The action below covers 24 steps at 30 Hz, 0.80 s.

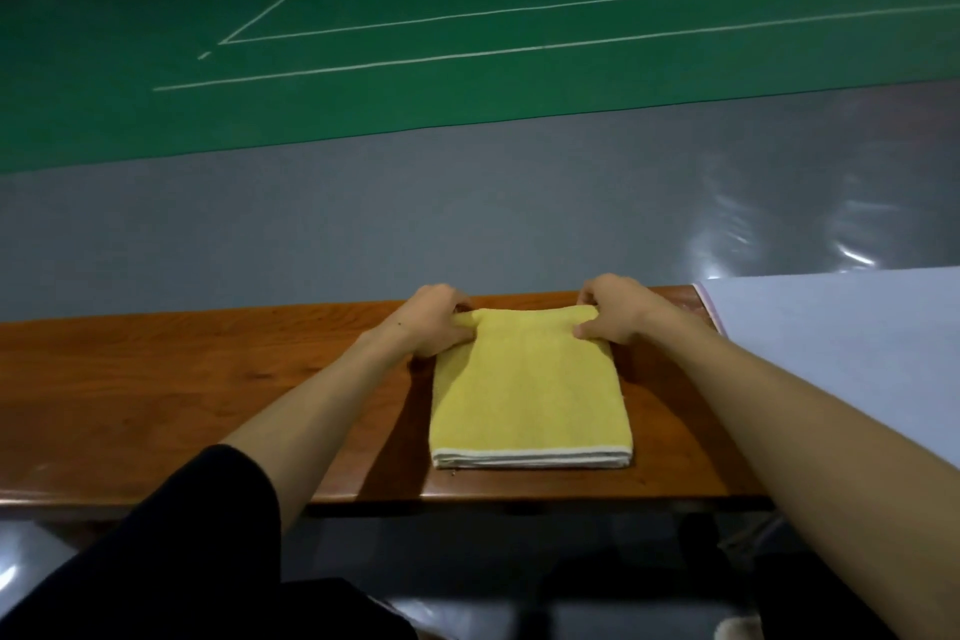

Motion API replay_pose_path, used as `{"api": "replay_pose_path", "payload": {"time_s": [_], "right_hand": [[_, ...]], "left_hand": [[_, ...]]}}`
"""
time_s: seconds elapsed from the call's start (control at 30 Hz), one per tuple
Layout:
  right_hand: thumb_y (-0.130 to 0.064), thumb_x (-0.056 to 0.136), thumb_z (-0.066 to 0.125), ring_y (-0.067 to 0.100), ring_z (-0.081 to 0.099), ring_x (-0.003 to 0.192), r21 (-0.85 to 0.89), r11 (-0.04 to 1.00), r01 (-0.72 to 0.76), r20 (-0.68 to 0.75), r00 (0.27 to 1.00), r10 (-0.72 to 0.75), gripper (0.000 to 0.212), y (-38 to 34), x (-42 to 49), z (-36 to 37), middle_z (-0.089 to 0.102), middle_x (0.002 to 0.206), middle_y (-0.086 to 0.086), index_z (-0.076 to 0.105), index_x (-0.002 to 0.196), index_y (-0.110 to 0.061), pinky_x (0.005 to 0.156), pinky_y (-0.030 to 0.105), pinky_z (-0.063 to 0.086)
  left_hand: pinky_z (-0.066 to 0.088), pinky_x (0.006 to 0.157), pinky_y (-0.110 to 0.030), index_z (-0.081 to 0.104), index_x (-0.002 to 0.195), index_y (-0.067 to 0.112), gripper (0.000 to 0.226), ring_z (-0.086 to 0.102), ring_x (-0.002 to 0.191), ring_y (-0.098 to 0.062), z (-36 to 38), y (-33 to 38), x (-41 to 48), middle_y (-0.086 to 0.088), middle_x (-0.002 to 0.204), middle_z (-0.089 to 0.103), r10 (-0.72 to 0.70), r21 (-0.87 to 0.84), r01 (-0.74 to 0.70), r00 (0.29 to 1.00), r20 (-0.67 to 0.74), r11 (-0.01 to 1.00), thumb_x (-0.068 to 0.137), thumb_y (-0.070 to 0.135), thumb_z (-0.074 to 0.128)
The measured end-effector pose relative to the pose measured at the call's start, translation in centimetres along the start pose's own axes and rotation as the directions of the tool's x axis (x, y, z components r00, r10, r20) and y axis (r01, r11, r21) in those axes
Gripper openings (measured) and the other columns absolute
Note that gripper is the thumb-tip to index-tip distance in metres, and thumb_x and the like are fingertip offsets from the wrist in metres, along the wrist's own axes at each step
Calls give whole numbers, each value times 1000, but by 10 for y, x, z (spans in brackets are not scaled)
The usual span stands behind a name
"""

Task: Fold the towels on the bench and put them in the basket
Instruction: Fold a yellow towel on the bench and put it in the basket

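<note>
Black sleeve point(156, 551) nearest; folded yellow towel point(530, 400) on bench point(182, 379), long axis pointing away, white-banded end near, far corners pinched by left hand point(436, 322) and right hand point(618, 317)

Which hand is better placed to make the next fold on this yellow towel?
Neither clearly; it looks like a two-hand fold. The left hand pinches the yellow towel's far left corner, the right hand the far right corner. If forced, right: the left corner looks bunched.
</note>
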State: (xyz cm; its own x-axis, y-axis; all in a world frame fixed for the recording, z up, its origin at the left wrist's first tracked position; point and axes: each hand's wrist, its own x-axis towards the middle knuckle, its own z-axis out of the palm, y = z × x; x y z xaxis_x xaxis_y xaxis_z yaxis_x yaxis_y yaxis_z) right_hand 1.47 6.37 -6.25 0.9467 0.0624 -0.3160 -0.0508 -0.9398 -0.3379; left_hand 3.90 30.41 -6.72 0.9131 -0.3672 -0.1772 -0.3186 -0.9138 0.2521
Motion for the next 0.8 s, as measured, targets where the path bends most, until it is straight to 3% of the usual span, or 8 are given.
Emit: {"api": "replay_pose_path", "payload": {"time_s": [0.1, 0.2, 0.27, 0.33, 0.43, 0.53, 0.63, 0.8], "right_hand": [[-27, 93, 60, 19, 62, 79, 84, 996, -18, -85, 996, 26, 27, -1, -7, -1, 63, 105, 9, 47, 116, -18, 65, 30, 46], [-17, 99, 49, 21, 69, 55, 505, 862, -38, -96, 990, 99, 16, -6, -24, 1, 61, 92, 14, 38, 111, -22, 43, 26, 47], [-11, 100, 45, 29, 72, 63, 769, 638, -37, -38, 994, 103, 20, -9, -39, 4, 58, 99, 19, 36, 114, -22, 45, 29, 53], [-5, 100, 45, 34, 72, 71, 890, 455, -19, -21, 996, 84, 23, -8, -54, 8, 57, 104, 22, 38, 114, -22, 55, 39, 60], [0, 94, 53, 38, 70, 84, 971, 239, 13, -39, 994, 106, 27, -3, -73, 15, 52, 117, 17, 45, 106, -23, 61, 46, 60], [-14, 92, 61, 33, 55, 107, 994, 106, 30, -43, 991, 125, 16, -2, -93, 25, 46, 120, 9, 54, 105, -19, 73, 51, 58], [-22, 88, 65, 26, 52, 108, 988, 115, 105, -125, 975, 186, 14, -2, -108, 39, 55, 109, 7, 60, 96, -10, 86, 56, 53], [4, 79, 69, 26, 55, 108, 932, 330, 148, -202, 970, 134, 19, 11, -117, 54, 62, 105, 5, 66, 89, -11, 89, 42, 52]], "left_hand": [[47, 80, -33, 60, 114, 14, 25, 56, 102, -22, -3, 9, -7, -4, 113, 59, -65, -16, 63, 988, -137, 998, 92, 28, 58], [53, 67, -35, 55, 105, 15, 14, 65, 84, -23, -3, 19, -22, -3, 97, 63, -176, -278, 103, 952, -252, 955, 94, 23, 57], [59, 59, -37, 52, 100, 13, 6, 69, 67, -22, 0, 27, -36, -5, 89, 63, -266, -616, 83, 940, -212, 783, 95, 15, 55], [60, 67, -41, 53, 98, 11, 4, 69, 74, -24, 4, 34, -50, -11, 94, 61, -318, -857, 61, 940, -123, 512, 95, 9, 55], [58, 80, -42, 58, 97, 8, 6, 65, 98, -28, 15, 41, -69, -13, 103, 62, -329, -973, 7, 942, -71, 230, 91, 6, 60], [51, 89, -47, 60, 86, 10, 11, 54, 102, -26, 29, 45, -86, -6, 99, 58, -363, -994, -55, 928, -87, 96, 90, 20, 62], [46, 82, -41, 59, 80, 13, 15, 52, 93, -21, 39, 46, -96, -3, 91, 59, -419, -984, -75, 898, -137, 161, 87, 24, 66], [49, 80, -28, 64, 91, 13, 17, 56, 102, -15, 50, 41, -109, 1, 105, 62, -333, -931, -69, 922, -197, 358, 80, 4, 72]]}}
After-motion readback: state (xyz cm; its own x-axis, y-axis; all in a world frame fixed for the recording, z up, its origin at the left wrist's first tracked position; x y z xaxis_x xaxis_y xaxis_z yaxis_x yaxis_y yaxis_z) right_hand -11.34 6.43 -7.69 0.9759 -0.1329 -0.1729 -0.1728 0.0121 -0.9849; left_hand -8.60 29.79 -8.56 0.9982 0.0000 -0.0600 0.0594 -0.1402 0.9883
